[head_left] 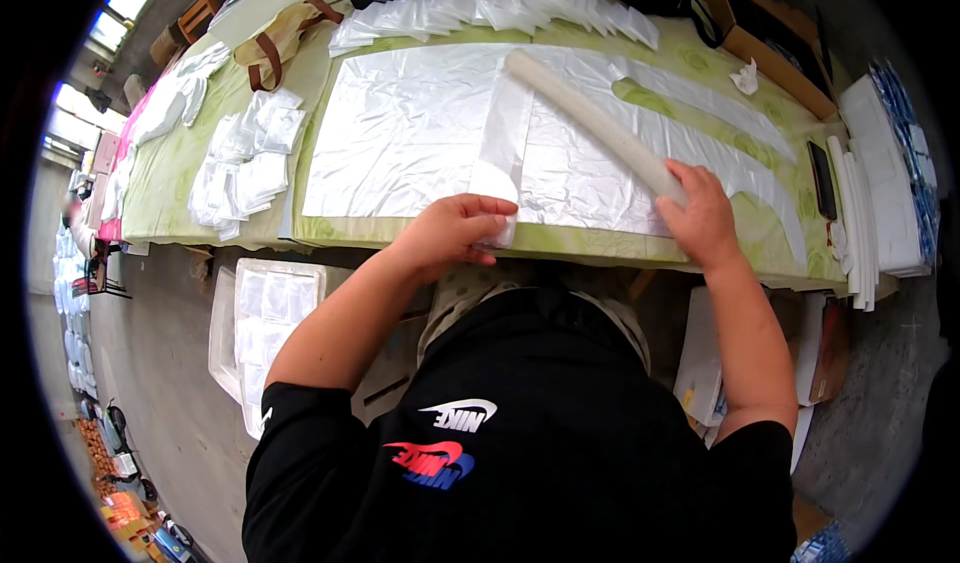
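Note:
A large white plastic sheet [410, 133] lies flat across the table, with long curved strips cut at its right end. Down its middle runs a narrow folded translucent strip [502, 128]. My left hand [462, 228] pinches the near end of that strip at the table's front edge, fingers closed. In my right hand [700, 211] is the near end of a long pale tube [590, 118], gripped with the fingers wrapped around it. The tube slants away to the far left over the sheet, its far end beside the top of the folded strip.
Folded clear plastic packets [490, 8] line the table's far side, and another pile [250, 158] lies left. A phone [822, 181], white rolls [858, 218] and a cardboard box [770, 38] are at right. Below the table edge stands a plastic bin [232, 338] of packets.

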### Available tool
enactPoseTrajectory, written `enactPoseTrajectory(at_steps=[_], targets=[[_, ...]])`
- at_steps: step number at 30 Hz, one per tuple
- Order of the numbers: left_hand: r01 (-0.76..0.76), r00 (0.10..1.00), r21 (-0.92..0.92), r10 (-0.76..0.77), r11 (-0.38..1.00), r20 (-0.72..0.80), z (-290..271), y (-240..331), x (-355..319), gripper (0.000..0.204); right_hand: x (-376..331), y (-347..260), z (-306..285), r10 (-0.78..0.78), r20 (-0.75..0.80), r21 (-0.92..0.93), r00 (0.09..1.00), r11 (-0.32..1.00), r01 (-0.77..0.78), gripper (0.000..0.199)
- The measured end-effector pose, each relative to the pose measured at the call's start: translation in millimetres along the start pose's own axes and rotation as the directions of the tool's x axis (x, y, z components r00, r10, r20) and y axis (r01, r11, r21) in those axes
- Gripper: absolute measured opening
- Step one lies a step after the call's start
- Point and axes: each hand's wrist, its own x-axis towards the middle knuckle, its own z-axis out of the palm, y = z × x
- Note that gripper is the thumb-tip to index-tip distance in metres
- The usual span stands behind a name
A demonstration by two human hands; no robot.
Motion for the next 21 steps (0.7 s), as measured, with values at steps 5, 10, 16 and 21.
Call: enactPoseTrajectory(at_steps=[5,10,16,21], targets=[[0.010,1.000,-0.048,-0.009,0.999,0.014,6,-15,-6,0.033,9,19,5,0.045,-0.040,-0.167,0.998,0.985,-0.051,0.056],[0.026,0.998,-0.149,-0.017,0.989,0.067,19,-28,-14,0.033,5,-47,16,-0.324,-0.144,-0.088,0.935,0.945,0.315,0.066],[0.089,0.970,-0.245,-0.028,0.965,0.240,29,-25,-27,0.040,10,-93,56,-0.424,0.039,0.245,0.905,0.882,0.403,0.047],[-0.048,0.744,-0.361,0.275,0.931,0.609,-4,-8,-57,0.102,14,-89,68,-0.349,0.020,0.361,0.937,0.876,0.319,0.021]])
